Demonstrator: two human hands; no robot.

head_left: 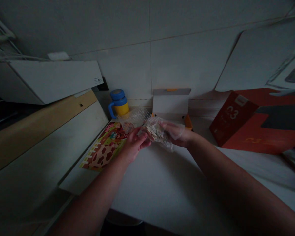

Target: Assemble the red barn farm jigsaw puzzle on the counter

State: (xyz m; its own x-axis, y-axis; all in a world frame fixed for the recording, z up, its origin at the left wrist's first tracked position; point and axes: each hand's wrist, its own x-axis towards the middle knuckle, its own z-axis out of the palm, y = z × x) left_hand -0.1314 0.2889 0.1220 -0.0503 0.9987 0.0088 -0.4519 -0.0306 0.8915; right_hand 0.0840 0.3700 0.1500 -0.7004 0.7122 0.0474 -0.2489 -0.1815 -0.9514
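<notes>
Above the white tabletop, both hands hold a clear plastic bag (155,128) with a bunch of small flat pale pieces in it; their exact kind is too dim to tell. My left hand (134,144) grips the bag's left side, thumb on top of the pieces. On the other side my right hand (179,134) is closed on the bag, its fingers partly covered by the crinkled plastic. A colourful printed sheet (104,147) with brown and green patches lies left of my left hand. Just behind the hands stands an opened box (170,103) with its lid raised.
A blue and yellow mug (119,104) stands near the wall, beside clear bubble wrap (136,115). On the right is a large orange box (258,123) with its white flap up. A white box (56,78) rests on a raised surface at left. The table's front edge runs below my arms.
</notes>
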